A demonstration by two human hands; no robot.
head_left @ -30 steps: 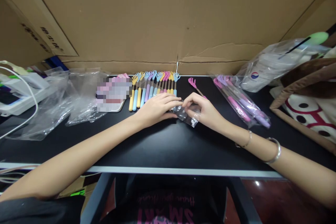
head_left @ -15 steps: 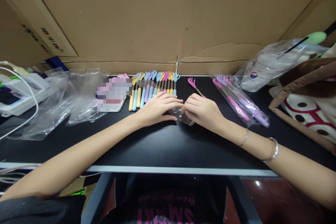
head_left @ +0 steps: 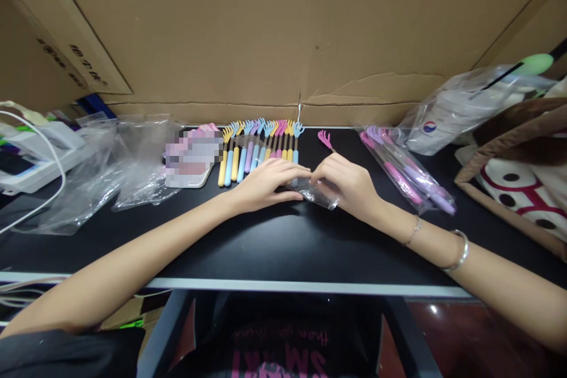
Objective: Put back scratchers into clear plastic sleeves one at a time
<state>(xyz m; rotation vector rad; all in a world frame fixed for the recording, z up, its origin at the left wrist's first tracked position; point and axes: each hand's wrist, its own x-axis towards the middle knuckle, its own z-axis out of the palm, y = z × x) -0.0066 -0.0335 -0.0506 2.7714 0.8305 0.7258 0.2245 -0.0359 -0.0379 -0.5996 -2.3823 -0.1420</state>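
Between my hands is a small clear plastic bag (head_left: 322, 194), low over the black table. My left hand (head_left: 270, 183) has its end between thumb and fingers. My right hand (head_left: 348, 184) pinches the upper edge, its fingertips close to those of my left hand. Just behind my left hand lies a row of small back scratchers (head_left: 241, 156) with hand-shaped heads and yellow, blue, purple and pink handles. A single pink back scratcher (head_left: 325, 140) lies beyond my right hand, its handle hidden by that hand. To the right, bagged pink and purple back scratchers (head_left: 398, 168) lie slanted.
A phone (head_left: 195, 159) and clear bags (head_left: 142, 159) lie left of the row. At far left is a white power strip (head_left: 48, 156) with a cable. A bagged cup (head_left: 438, 121) and a brown-trimmed bag (head_left: 514, 183) stand right. Cardboard (head_left: 266, 29) walls the back.
The plastic bag shows more between my hands, its free end shifted slightly right. My right hand has turned a little and covers more of the single pink back scratcher.
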